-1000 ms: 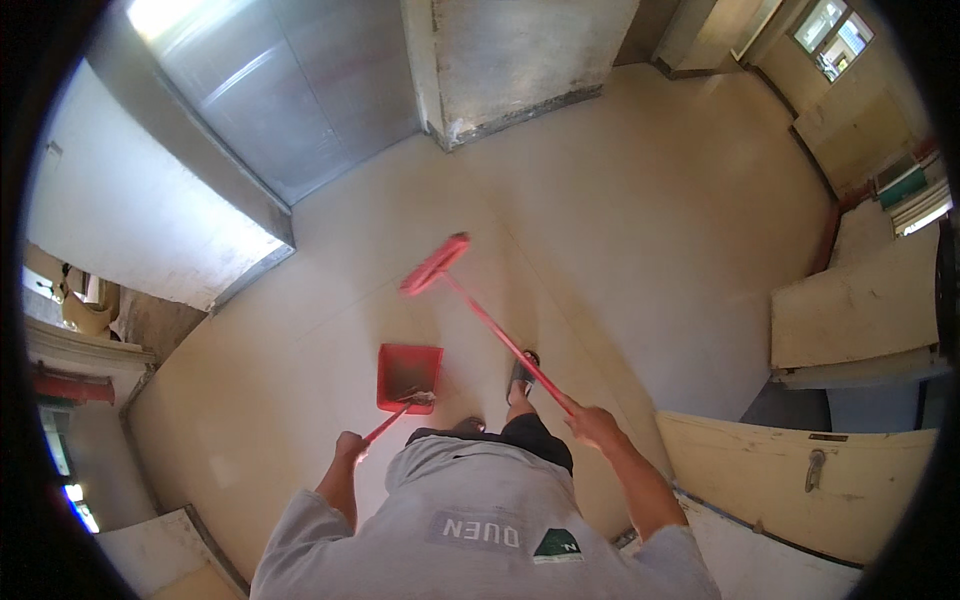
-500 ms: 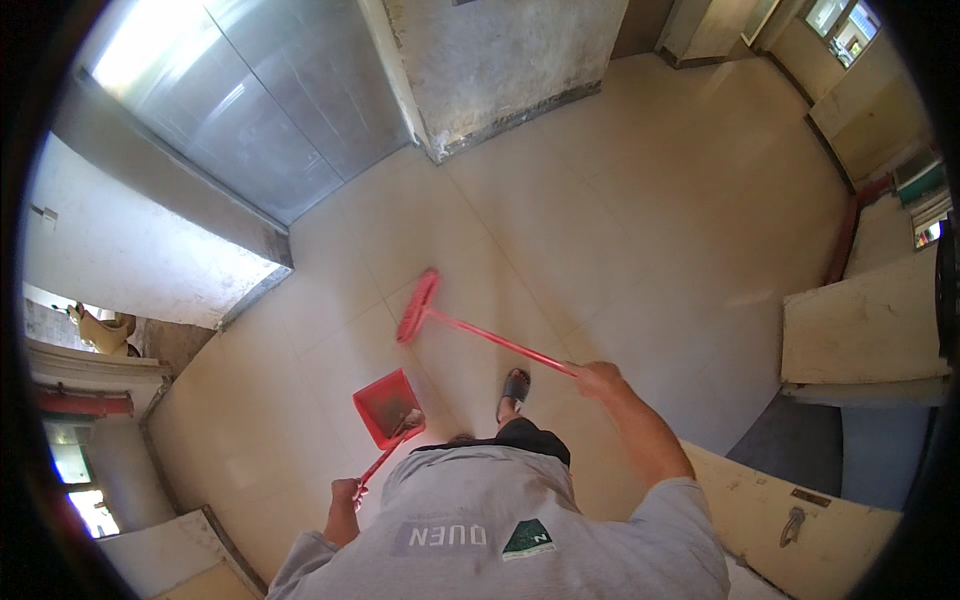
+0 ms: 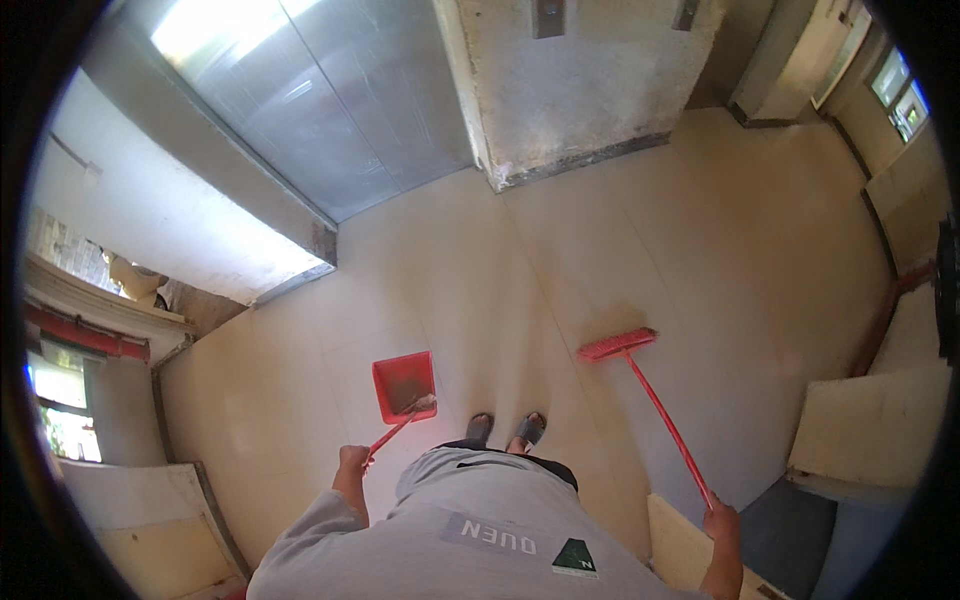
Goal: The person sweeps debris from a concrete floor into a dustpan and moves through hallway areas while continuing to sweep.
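Observation:
My right hand (image 3: pixel 722 522) is closed around the upper end of the red handle of a broom (image 3: pixel 668 420). Its red bristle head (image 3: pixel 618 345) is out ahead on the right, at or just above the tiled floor; I cannot tell whether it touches. On the left, my left hand (image 3: pixel 353 460) grips the red stick of a long-handled dustpan (image 3: pixel 402 362). The pan faces away from me, and some greyish litter (image 3: pixel 424 402) shows near its handle side. Between the two tools are my feet in dark sandals (image 3: pixel 531 428).
Metal double doors (image 3: pixel 330 110) stand ahead on the left, beside a worn wall (image 3: pixel 590 90). Pale tiled floor (image 3: pixel 500 270) stretches between them and me. A cream box-like block (image 3: pixel 865 430) is at the right, and a pale panel (image 3: pixel 672 545) lies below it.
The broom has swung from the centre over to the right, and my right hand moved right and nearer. My feet now stand side by side. The dustpan stays on the left in my left hand.

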`<state>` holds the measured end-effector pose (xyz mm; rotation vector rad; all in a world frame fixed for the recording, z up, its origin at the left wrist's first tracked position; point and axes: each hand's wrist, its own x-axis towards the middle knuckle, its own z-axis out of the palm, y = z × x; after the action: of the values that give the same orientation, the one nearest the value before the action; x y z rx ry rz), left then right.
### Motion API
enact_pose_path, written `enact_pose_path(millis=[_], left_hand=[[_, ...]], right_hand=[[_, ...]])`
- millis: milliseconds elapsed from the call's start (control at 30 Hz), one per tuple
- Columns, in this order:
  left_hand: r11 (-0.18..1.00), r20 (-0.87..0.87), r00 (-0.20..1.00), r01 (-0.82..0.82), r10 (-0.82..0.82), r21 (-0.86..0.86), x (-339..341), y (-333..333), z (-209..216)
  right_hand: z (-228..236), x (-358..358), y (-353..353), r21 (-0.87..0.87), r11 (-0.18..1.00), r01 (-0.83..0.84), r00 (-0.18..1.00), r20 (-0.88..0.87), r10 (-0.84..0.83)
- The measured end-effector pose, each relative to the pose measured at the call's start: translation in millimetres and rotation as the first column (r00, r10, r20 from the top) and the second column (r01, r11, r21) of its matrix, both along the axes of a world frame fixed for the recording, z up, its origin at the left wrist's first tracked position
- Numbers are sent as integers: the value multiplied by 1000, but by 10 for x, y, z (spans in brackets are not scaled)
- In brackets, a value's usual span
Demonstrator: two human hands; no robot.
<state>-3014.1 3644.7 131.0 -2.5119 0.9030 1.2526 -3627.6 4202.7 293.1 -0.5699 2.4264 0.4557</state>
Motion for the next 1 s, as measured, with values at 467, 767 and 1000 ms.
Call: enact_pose_path(millis=[467,767,1000], left_hand=[[997,-26,997,69,-70,-23,-857,-1348,-233],[986,14,986,167,-167,5,-667,-1889,-464],[972,-22,972,235,-234,31,-783,-2239,-311]], right_hand=[[-1025,-307,-4352,-299,942,-151,931,276,237],[-1278,330,-7983,-357,879,-317,852,300,429],[-1251,-36,-7617,-271,916,-297,851,359,382]])
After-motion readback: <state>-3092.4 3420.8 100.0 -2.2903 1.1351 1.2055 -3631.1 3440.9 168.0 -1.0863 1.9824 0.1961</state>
